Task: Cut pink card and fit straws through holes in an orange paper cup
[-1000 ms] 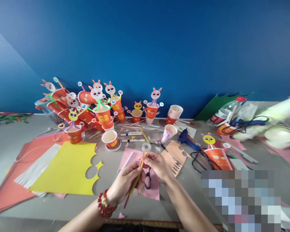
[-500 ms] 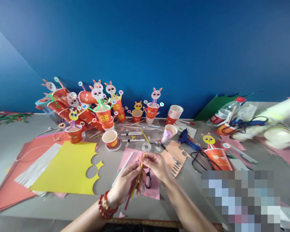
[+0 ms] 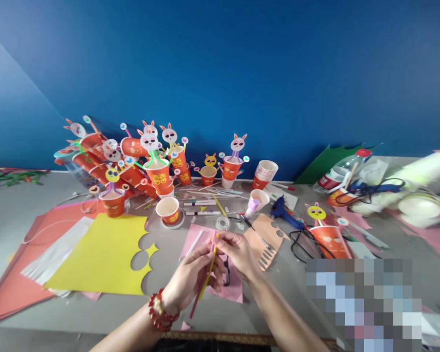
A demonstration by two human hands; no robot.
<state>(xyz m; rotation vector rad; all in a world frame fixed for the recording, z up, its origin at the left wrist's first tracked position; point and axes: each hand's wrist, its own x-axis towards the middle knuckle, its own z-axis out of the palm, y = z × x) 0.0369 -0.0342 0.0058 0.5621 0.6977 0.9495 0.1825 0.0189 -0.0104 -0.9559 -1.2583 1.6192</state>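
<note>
A pink strip (image 3: 195,304) and a yellow strip (image 3: 208,277) lie together, slanting between my hands above the table's front part. My left hand (image 3: 192,276), with a red bead bracelet at the wrist, is closed round the strips at their middle. At their upper ends my right hand (image 3: 236,252) pinches them between thumb and fingers. Beneath the hands is a pink paper sheet (image 3: 234,288) with dark-handled scissors (image 3: 226,274), partly hidden by the fingers. A white strip (image 3: 194,244) rests left of the fingertips.
Yellow paper (image 3: 99,254) with round cut-outs lies left. Red cups with rabbit faces (image 3: 158,176) crowd the back left. A blue glue gun (image 3: 286,214), cut orange paper (image 3: 266,239) and a rabbit cup (image 3: 330,239) stand or lie right. Behind is a bottle (image 3: 342,171).
Both hands stay nearly in place on the strips. The left hand's fingers have shifted slightly, covering a little more of the yellow strip and the scissors.
</note>
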